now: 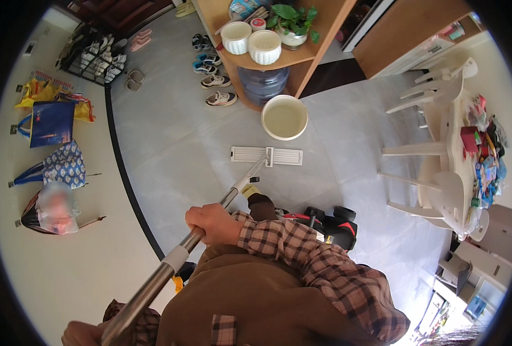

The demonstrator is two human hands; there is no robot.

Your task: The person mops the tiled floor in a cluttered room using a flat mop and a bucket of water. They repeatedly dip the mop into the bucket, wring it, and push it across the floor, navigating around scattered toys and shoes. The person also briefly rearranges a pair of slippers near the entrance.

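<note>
A flat mop's metal handle (150,283) runs slantwise from the lower left up to its white rectangular head (247,154), which lies on the grey tile floor. My right hand (214,224), in a plaid sleeve, is closed around the middle of the handle. Lower down, at the picture's bottom left edge, my left hand (83,333) holds the handle's upper end; part of it is cut off. Just beyond the mop head stands a cream round bucket (284,117). A yellow slipper (250,190) on my foot shows beside the handle.
A wooden shelf (320,56) holds white pots and a plant, with a water jug (263,84) beneath. Shoes (221,98) line its left. A black-and-red wheeled toy (338,227) sits close on my right. White chairs (448,194) flank a cluttered table (455,129). Bags (52,124) hang left.
</note>
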